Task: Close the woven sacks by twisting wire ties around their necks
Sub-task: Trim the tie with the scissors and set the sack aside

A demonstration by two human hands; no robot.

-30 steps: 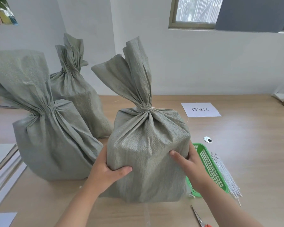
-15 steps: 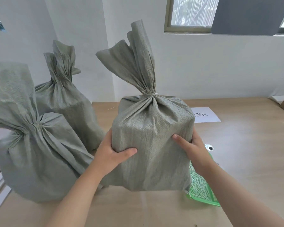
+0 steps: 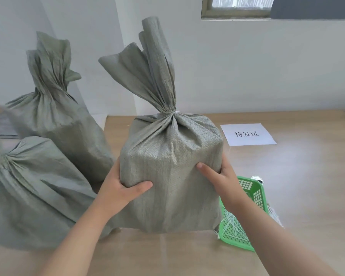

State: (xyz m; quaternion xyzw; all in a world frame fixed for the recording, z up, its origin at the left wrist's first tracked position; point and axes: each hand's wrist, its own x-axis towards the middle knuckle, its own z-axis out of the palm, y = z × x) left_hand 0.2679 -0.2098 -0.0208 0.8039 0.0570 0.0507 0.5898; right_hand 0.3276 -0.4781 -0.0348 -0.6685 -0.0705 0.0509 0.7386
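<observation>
Standing at the near middle of the counter (image 3: 297,186), a boxy grey-green woven sack (image 3: 171,166) has its neck cinched by a white wire tie (image 3: 175,112), loose top fanning upward. Left grip (image 3: 120,188) and right grip (image 3: 221,180) clasp its sides, thumbs on its near face. Another gathered sack (image 3: 54,126) stands left.

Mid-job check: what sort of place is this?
Probably a packing or dispatch room: tied grey-green woven sacks on a wooden table, a green plastic basket of white wire ties, a printed paper sign.
</observation>
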